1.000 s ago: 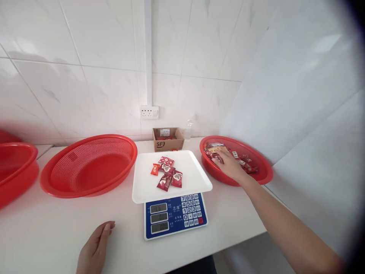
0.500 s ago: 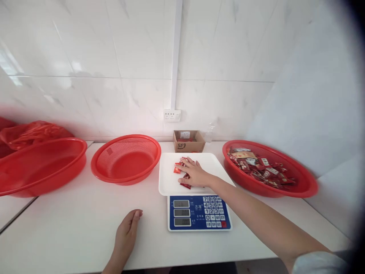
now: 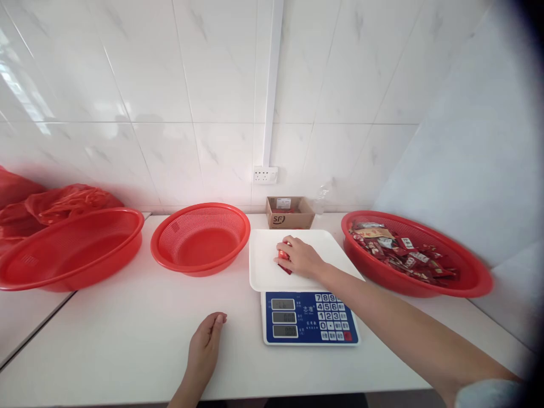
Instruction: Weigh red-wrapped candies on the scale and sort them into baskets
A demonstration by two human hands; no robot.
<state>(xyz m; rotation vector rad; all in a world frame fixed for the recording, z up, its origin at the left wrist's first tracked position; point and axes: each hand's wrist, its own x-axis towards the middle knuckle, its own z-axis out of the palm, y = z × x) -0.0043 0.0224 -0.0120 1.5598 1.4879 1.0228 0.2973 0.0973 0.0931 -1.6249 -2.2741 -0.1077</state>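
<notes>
My right hand (image 3: 300, 258) is closed around small red-wrapped packets (image 3: 284, 258) on the white pan (image 3: 266, 272) of a digital scale. Its fingers cover most of them, so their number is hidden. Below the pan, the scale's blue panel (image 3: 310, 317) shows three small displays and a keypad. Over the table left of the scale, my left hand (image 3: 206, 343) has its fingers curled and pressed together, thumb on top. Whether anything is inside it cannot be made out.
Right of the scale, a red basket (image 3: 476, 280) holds many small wrapped packets. A red mesh basket (image 3: 199, 269) stands left of the pan, with another red basket (image 3: 80, 277) farther left beside red plastic bags (image 3: 72, 201). Behind the scale sits a small cardboard box (image 3: 293, 220).
My right hand has gone from spread flat over the packets to closed around them, gathering them together. My left hand keeps its pose. The whole view has shifted slightly.
</notes>
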